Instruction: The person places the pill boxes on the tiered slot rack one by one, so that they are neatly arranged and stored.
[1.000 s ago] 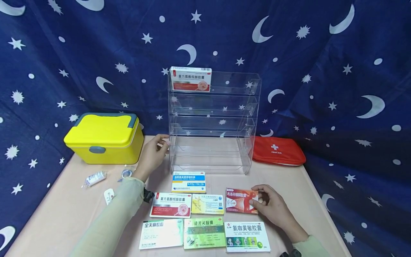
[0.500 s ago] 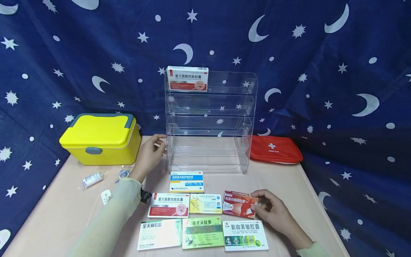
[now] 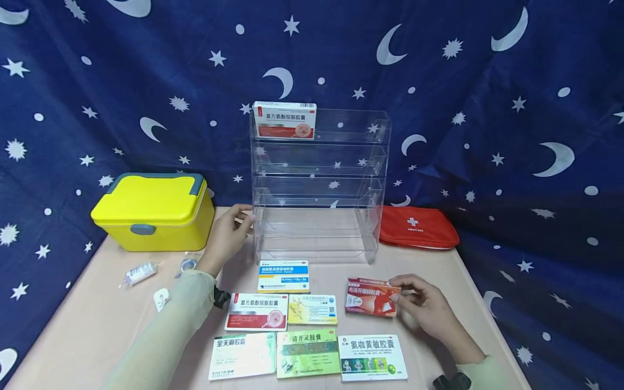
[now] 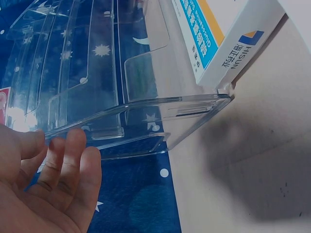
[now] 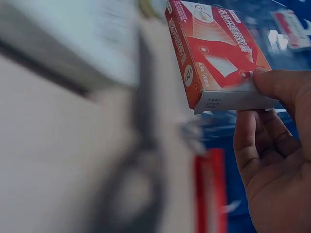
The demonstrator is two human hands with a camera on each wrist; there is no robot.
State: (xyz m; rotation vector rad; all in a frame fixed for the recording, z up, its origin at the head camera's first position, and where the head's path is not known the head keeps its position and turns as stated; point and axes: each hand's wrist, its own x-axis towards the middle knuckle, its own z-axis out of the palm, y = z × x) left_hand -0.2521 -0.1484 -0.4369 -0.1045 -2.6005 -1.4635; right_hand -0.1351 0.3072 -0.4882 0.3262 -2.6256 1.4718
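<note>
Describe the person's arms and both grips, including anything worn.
The left sleeve and right sleeve are pale yellow-green. A dark device sits at each wrist, left device and right device. The left grip and right grip are ungloved, with no ring visible.

Box in your right hand is red-orange with white markings, the case left of your left hand is yellow with grey-blue trim, and the cloth behind both is navy, white moons and stars everywhere.
</note>
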